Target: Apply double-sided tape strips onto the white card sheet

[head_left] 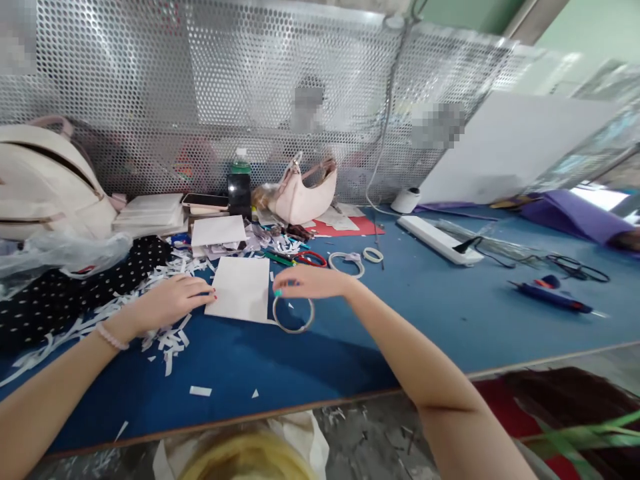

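Note:
A white rectangular card [241, 290] lies on the blue tabletop in front of me. My left hand [173, 300] rests at its left edge, fingers stretched out and fingertips touching it. Beyond the card's right side, my right hand [313, 281] is bent over with its fingers curled. These fingers grip the upper part of a thin ring-shaped roll of tape [294, 330], though their exact hold is partly hidden. A narrow pale strip shows between the roll and the card's lower right corner.
Paper scraps [173, 337] litter the left. Behind are stacked white cards [219, 231], red-handled scissors [311, 258], more tape rolls [373, 255] and a pink handbag [305, 200]. Rightward lie a power strip [440, 240] and a blue tool [553, 297]. A yellow-lined bin [245, 460] stands below the table's edge.

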### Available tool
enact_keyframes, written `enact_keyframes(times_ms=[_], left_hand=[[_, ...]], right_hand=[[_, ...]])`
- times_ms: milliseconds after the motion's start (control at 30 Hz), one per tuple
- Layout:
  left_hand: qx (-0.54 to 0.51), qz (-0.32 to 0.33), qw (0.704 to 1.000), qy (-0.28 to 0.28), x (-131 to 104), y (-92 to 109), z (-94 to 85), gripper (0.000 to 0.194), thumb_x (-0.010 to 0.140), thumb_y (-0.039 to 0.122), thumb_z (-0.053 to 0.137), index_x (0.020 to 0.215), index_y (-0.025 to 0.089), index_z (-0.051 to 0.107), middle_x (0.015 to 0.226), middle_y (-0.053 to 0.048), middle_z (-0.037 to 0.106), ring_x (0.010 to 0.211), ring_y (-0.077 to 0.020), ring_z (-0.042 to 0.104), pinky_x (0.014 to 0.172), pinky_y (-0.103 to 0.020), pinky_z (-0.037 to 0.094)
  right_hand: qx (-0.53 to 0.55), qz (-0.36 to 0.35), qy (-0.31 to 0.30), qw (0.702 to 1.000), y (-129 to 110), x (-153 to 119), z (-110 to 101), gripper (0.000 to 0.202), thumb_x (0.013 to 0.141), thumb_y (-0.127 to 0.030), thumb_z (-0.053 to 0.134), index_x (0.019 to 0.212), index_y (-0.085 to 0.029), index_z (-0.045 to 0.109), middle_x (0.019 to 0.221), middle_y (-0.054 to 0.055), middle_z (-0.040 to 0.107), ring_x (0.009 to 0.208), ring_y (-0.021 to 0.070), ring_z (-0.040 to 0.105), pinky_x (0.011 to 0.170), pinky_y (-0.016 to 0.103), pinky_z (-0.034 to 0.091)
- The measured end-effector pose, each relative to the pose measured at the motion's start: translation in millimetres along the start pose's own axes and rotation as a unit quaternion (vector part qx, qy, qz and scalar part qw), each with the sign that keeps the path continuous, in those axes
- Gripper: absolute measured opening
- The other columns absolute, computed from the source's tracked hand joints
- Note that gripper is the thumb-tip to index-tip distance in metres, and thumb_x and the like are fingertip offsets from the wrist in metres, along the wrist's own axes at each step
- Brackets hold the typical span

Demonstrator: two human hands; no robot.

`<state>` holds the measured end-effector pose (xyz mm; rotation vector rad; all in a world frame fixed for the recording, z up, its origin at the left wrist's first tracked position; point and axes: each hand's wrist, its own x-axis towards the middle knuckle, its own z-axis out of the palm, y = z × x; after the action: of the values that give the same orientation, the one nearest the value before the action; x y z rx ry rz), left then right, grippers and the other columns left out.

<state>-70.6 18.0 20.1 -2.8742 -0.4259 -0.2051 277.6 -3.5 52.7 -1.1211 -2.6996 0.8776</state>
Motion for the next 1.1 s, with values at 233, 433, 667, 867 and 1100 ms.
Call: enact_keyframes(times_ms=[233,433,667,867,1100], left_hand=[[-0.076,-0.058,0.995,0.021,11.5,19.7,-0.9,0.04,0.098,0.017,0.04,0.133,0.021,0.059,0.133,-0.009,0.064,0.124,-0.022,0.057,0.108,-0.038,0.042],[-0.145,-0.044,0.987,-0.051,26.7,41.6,8.2,0.041,0.101,0.029,0.045,0.142,0.026,0.051,0.147,-0.005,0.052,0.137,-0.0217,0.046,0.115,-0.037,0.031],[-0.167,-0.025,0.983,-0.073,15.5,19.4,5.2,0.039,0.102,0.019,0.038,0.13,0.031,0.063,0.138,-0.002,0.06,0.133,-0.0191,0.051,0.114,-0.036,0.031],[-0.204,-0.048,0.973,-0.099,-0.4,1.6,0.3,0.049,0.093,0.006,0.038,0.125,0.032,0.066,0.137,0.001,0.061,0.133,-0.0178,0.051,0.119,-0.037,0.027],[-0.247,-0.123,0.96,-0.045,3.8,15.5,1.8,0.032,0.098,0.026,0.044,0.116,0.023,0.07,0.135,-0.006,0.063,0.132,-0.021,0.051,0.114,-0.038,0.037]], right_hand=[[-0.12,0.17,0.176,0.962,57.9,1.4,-8.9,0.016,0.089,-0.015,0.05,0.091,-0.014,0.066,0.095,0.01,0.071,0.086,0.0194,0.064,0.077,0.028,0.045],[-0.185,0.191,0.169,0.949,66.9,7.0,2.1,0.013,0.086,-0.029,0.065,0.086,-0.016,0.064,0.092,0.01,0.069,0.086,0.0214,0.062,0.073,0.028,0.044],[-0.228,0.194,0.159,0.941,68.0,9.3,5.2,0.015,0.094,-0.021,0.053,0.09,-0.014,0.065,0.103,0.017,0.069,0.098,0.0263,0.063,0.083,0.033,0.045],[-0.201,0.151,0.162,0.954,68.3,-1.5,-7.0,0.024,0.095,-0.015,0.043,0.1,-0.013,0.066,0.109,0.015,0.069,0.104,0.0245,0.063,0.091,0.033,0.045],[-0.027,-0.032,0.115,0.993,40.8,7.5,15.8,0.022,0.095,-0.023,0.043,0.1,-0.017,0.063,0.099,0.009,0.069,0.091,0.0204,0.063,0.085,0.033,0.048]])
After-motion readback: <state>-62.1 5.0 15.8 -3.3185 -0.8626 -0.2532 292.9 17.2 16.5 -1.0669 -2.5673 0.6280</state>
